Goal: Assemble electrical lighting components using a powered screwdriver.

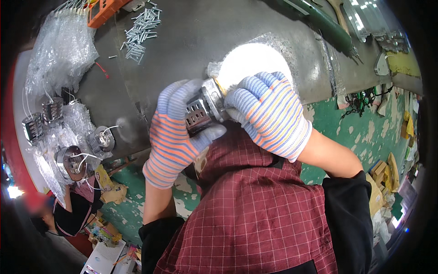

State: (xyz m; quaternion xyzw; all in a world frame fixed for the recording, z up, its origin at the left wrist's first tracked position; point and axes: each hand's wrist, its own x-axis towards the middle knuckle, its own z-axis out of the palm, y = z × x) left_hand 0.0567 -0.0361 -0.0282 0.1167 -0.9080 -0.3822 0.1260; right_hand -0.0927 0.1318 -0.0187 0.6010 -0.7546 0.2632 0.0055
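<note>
Both of my hands wear striped knit gloves and meet in front of my chest, above the near edge of the dark table. My left hand [175, 132] is wrapped round a slotted metal housing [196, 115], which lies tilted between thumb and fingers. At its far end the housing widens into a metal collar [213, 96]. My right hand [271, 114] is closed at that collar, its fingers against a bright white round piece [255, 59]. Glare washes out that piece's surface. Whether the two parts are joined is hidden by my right fingers.
Loose screws [142, 34] lie in a pile near an orange tool [105, 11]. Bubble-wrap bags [61, 50] and wired metal housings [73, 162] crowd the left side. A green powered screwdriver [319, 25] rests at far right. Another person [68, 212] is at lower left.
</note>
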